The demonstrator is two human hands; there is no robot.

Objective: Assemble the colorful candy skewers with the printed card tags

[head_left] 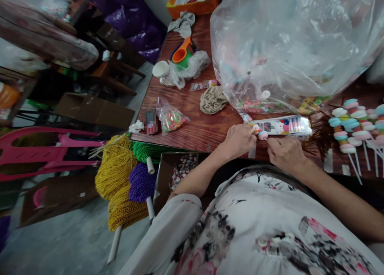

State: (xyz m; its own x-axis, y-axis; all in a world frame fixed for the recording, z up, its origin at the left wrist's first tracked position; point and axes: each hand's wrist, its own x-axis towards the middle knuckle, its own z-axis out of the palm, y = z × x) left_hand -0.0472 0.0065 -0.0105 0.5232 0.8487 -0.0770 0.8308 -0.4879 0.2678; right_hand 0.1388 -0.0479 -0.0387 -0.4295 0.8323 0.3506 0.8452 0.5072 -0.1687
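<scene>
At the table's near edge, my left hand point(240, 141) is closed round a marshmallow skewer point(256, 130) of pink, white and blue pieces. My right hand point(286, 153) is closed at the skewer's lower end, where a bit of white stick shows; its fingertips are partly hidden. Just beyond the hands lies a stack of printed clear wrappers point(282, 126). Brown twist ties point(322, 133) spread beside the wrappers. Several finished-looking marshmallow skewers point(349, 125) on white sticks lie to the right. A large clear plastic bag point(279, 39) with colourful pieces inside stands behind.
On the wooden table point(195, 129) are a small bag of candies point(172, 121), a crumpled cloth point(213, 99), a paper cup point(161, 69) and an orange scoop point(180, 55). A cardboard box point(162, 167) and coloured cord bundles point(115, 167) sit below left. Another person's legs point(69, 47) show beyond.
</scene>
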